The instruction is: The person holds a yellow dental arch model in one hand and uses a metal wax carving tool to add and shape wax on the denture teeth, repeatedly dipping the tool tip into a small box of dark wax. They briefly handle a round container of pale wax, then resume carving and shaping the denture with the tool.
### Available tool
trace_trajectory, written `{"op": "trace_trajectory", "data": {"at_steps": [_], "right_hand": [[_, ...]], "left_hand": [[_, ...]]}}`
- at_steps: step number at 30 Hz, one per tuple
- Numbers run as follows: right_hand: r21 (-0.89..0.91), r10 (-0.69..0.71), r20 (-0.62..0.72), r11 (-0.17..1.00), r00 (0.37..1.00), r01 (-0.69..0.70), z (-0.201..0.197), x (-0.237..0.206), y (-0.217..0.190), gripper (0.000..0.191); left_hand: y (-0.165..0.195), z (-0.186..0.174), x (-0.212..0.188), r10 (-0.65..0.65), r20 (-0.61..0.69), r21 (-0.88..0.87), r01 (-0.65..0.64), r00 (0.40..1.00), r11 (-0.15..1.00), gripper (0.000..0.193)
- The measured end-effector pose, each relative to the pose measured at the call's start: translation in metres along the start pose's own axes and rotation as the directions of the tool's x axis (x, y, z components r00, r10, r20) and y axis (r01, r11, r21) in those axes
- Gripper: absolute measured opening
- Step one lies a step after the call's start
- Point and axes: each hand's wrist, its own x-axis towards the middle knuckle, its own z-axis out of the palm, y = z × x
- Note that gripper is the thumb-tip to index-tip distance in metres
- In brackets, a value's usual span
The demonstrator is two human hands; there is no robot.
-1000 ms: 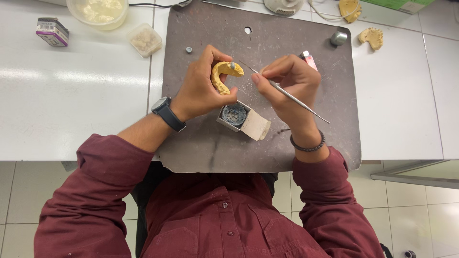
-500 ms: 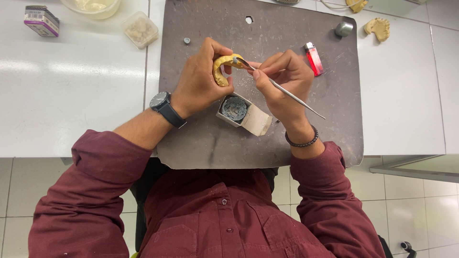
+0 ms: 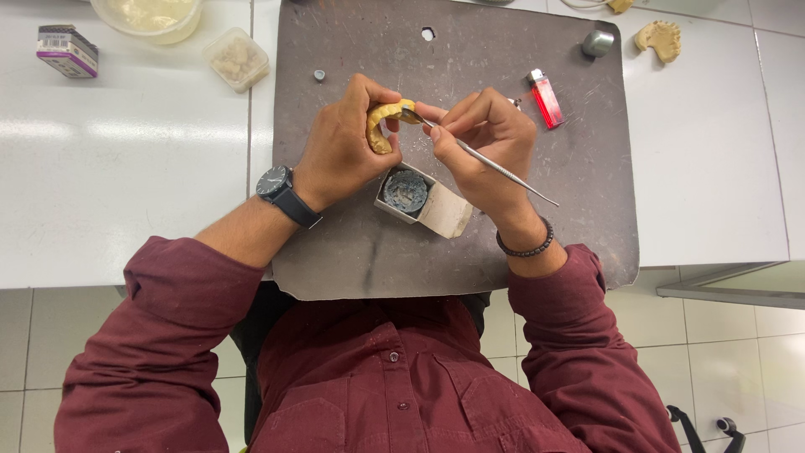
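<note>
Over the middle of a dark grey work mat (image 3: pixel 352 252), a yellow horseshoe-shaped dental cast (image 3: pixel 381 126) sits in the left hand (image 3: pixel 340 151), whose fingers curl around it and pinch it from both sides. The right hand (image 3: pixel 486 143) is closed in a pen-like grip on a thin metal carving instrument (image 3: pixel 490 164); its tip touches the cast's upper arch and its free end points toward 4 o'clock. Just below the two hands, at 6 o'clock from the cast, lies a small open cardboard box (image 3: pixel 419 201) holding a round dark grey lump. The left wrist wears a black watch (image 3: pixel 281 189), the right wrist a dark bead bracelet (image 3: pixel 524 247); both sleeves are maroon.

At 2 o'clock from the cast a red lighter (image 3: pixel 546 96) rests on the mat, and farther out a small metal cylinder (image 3: pixel 597 42). At 10 o'clock a tiny metal ring (image 3: pixel 319 75) lies near the mat's edge. The mat lies on a white table (image 3: pixel 126 184). On this, at 10 o'clock, stand a clear plastic tub (image 3: pixel 237 59) of pale pieces, a bowl (image 3: pixel 151 17) of cream material, and a small box (image 3: pixel 67 50). At 1 o'clock, off the mat, lies a beige plaster cast (image 3: pixel 660 38). Pale floor tiles (image 3: pixel 738 361) show below the table's edge.
</note>
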Motion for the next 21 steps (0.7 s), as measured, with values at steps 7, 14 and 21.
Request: {"op": "trace_trajectory", "data": {"at_steps": [7, 14, 21], "right_hand": [[-0.015, 0.005, 0.007, 1.000, 1.000, -0.005, 0.0010, 0.0017, -0.0017, 0.018], [-0.012, 0.011, -0.006, 1.000, 1.000, -0.011, 0.0008, 0.0021, -0.0026, 0.017], [-0.012, -0.033, -0.004, 0.999, 0.999, 0.033, -0.0006, 0.0019, -0.0007, 0.017]], "left_hand": [[-0.0002, -0.0002, -0.0009, -0.023, 0.000, -0.007, 0.023, 1.000, 1.000, 0.048], [0.0010, 0.0000, 0.0003, -0.020, -0.006, -0.008, 0.020, 1.000, 1.000, 0.048], [0.0018, -0.0010, 0.0013, -0.005, 0.000, -0.006, 0.005, 1.000, 1.000, 0.048]]}}
